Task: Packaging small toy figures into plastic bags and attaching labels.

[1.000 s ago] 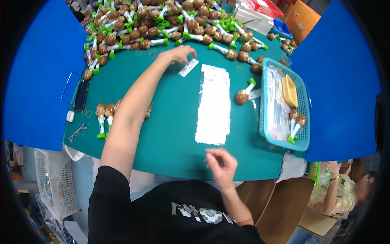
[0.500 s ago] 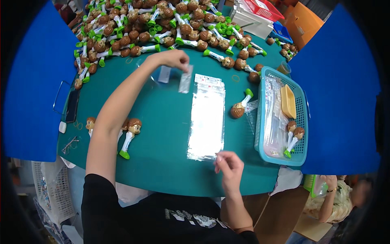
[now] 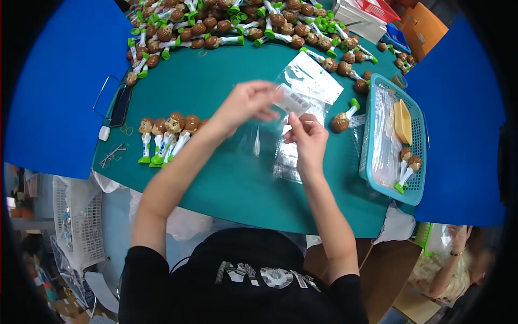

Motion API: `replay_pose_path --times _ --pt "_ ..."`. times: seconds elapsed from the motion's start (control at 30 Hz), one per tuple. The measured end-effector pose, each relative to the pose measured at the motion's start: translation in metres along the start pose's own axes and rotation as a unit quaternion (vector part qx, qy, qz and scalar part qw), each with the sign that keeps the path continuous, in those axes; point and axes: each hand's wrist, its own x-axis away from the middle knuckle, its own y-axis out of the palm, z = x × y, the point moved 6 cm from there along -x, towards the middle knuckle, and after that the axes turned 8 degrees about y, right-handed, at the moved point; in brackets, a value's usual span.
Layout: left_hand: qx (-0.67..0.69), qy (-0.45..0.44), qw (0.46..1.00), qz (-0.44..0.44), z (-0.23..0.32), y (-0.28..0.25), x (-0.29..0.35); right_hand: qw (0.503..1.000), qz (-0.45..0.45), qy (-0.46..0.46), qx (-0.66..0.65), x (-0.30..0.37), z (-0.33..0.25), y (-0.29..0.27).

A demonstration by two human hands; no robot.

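Note:
My right hand [image 3: 308,136] pinches a clear plastic bag [image 3: 253,141] near a white barcode label [image 3: 294,100], thumb on top. My left hand [image 3: 251,105], slightly blurred, is beside that label with its fingers apart. Beneath both hands lies a stack of clear bags [image 3: 287,156] with printed headers. A loose white-topped bag [image 3: 313,78] slants across its far end. To the left stands a row of brown-haired doll-head toys [image 3: 174,123] with white stems and green bases. Another such toy [image 3: 341,123] lies alone to the right.
A large heap of the same toys [image 3: 226,24] covers the table's far side. On the right, a teal basket [image 3: 367,162] holds bags, a yellow tray [image 3: 402,123] and two toys. A phone [image 3: 121,105], rubber bands and glasses [image 3: 112,155] lie left. Blue panels [image 3: 54,92] flank the table.
My right hand has moved up from the stack's near end and now pinches a bag. My left hand has come down toward it. The view has shifted, showing more of the toy row.

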Motion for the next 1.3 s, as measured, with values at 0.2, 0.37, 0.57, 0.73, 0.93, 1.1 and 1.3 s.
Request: replay_pose_path --times 0.2,0.37,0.57,0.73,0.93,1.1,1.3 --pt "-0.032 -0.107 0.994 0.005 -0.078 -0.002 0.081 0.994 0.045 -0.022 0.1 -0.02 0.018 -0.026" --pt "-0.124 -0.111 0.984 0.066 -0.104 -0.005 0.094 0.976 0.038 -0.041 0.211 -0.022 0.032 -0.034" --pt "0.067 -0.067 0.991 0.096 -0.097 -0.01 0.116 0.964 0.036 -0.027 0.262 -0.025 0.03 -0.037" --pt "0.04 -0.01 0.99 0.132 -0.089 -0.013 0.133 0.97 -0.012 -0.014 0.241 -0.021 0.035 -0.018" --pt "0.074 0.03 0.967 0.24 -0.1 -0.024 0.141 0.784 -0.147 -0.306 0.52 0.073 0.016 0.05" --pt "0.042 0.062 0.968 0.24 -0.096 -0.019 0.143 0.734 -0.157 -0.359 0.555 0.08 0.046 0.057" --pt "0.066 0.066 0.963 0.255 -0.099 -0.029 0.149 0.743 -0.167 -0.346 0.548 0.087 0.042 0.063"
